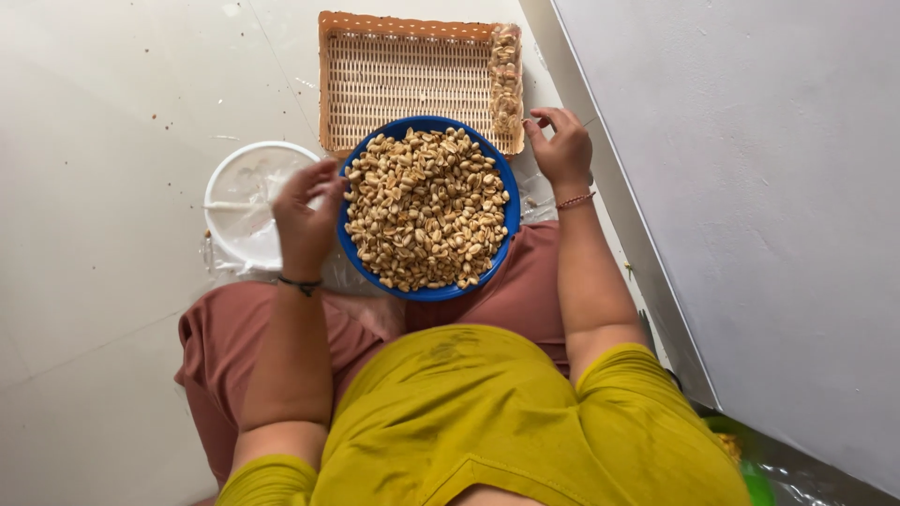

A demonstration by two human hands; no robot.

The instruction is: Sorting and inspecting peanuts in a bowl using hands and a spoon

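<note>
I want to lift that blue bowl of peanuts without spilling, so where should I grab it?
Take the blue bowl by its rim on both sides, one hand each, coming in level from left and right. It is round, wide and heaped with peanuts, so a one-sided grip would likely tip it.

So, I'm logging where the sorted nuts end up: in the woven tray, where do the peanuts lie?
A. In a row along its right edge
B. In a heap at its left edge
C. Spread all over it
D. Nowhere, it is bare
A: the peanuts form a strip along the right edge of the woven tray; the rest of its mesh shows bare.
</note>
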